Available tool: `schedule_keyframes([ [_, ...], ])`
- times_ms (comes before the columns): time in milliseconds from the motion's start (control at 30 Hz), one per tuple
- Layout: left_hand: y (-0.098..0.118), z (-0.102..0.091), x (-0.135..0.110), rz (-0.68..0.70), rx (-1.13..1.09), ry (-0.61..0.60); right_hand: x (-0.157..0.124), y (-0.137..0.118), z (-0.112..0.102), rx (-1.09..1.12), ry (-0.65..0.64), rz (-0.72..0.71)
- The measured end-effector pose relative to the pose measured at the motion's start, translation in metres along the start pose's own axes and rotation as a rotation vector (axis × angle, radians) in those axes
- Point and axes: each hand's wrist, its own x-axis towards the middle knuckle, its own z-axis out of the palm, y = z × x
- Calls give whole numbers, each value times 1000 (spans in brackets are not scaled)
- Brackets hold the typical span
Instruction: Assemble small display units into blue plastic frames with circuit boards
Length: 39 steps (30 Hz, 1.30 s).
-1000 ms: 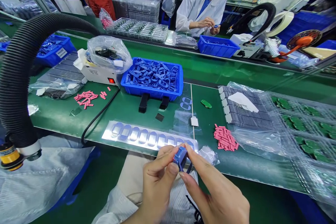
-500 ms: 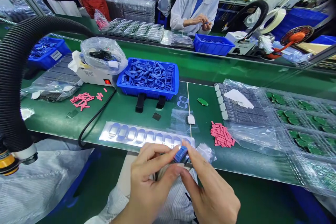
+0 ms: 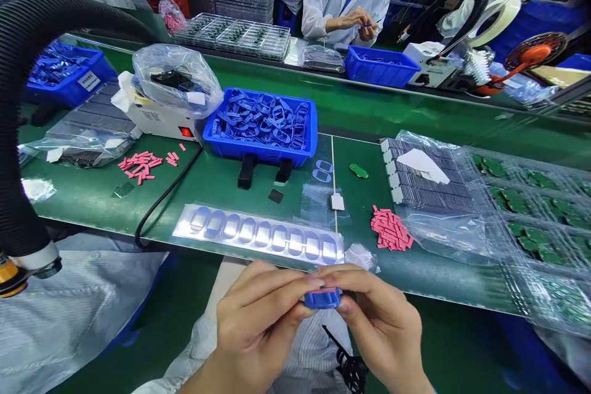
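At the near edge of the green workbench (image 3: 207, 197), a black corrugated hose (image 3: 28, 74) curves down at far left and ends in a yellow fitting (image 3: 7, 277), cut off by the frame. To its right lie loose pink strips (image 3: 141, 166), then a blue crate (image 3: 217, 135) heaped with blue plastic frames (image 3: 261, 126). A foil tray of oval recesses (image 3: 258, 233) runs along the bench just beyond the hands.

The left hand (image 3: 258, 332) and right hand (image 3: 378, 326) meet below that tray, wrists angled apart, their fingers (image 3: 277, 280) curled closed and pinching a small blue plastic piece (image 3: 322, 299) between them, held in the air. Fingertips hide most of it; a thin pink edge shows along its top, but what that edge is cannot be made out. Below, a dark spiky object (image 3: 348, 369) is partly hidden by the right hand. Further right sit a second pile of pink strips (image 3: 390, 229) and plastic-wrapped trays of green circuit boards (image 3: 521, 209).
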Motion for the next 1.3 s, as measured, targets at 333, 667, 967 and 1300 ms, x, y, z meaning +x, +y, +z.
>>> schedule_keyframes([
  [333, 3, -2, 17, 38, 57, -172, -5, 2, -8, -275, -100, -172],
  [667, -7, -6, 10, 11, 151, -254, -1, 6, -20, -470, -195, -332],
  [967, -10, 1, -11, -34, 148, -8, -6, 1, 10, -410, 202, -27],
  [1300, -9, 1, -13, -131, 19, 26, -4, 3, -5, -1, 49, 144],
])
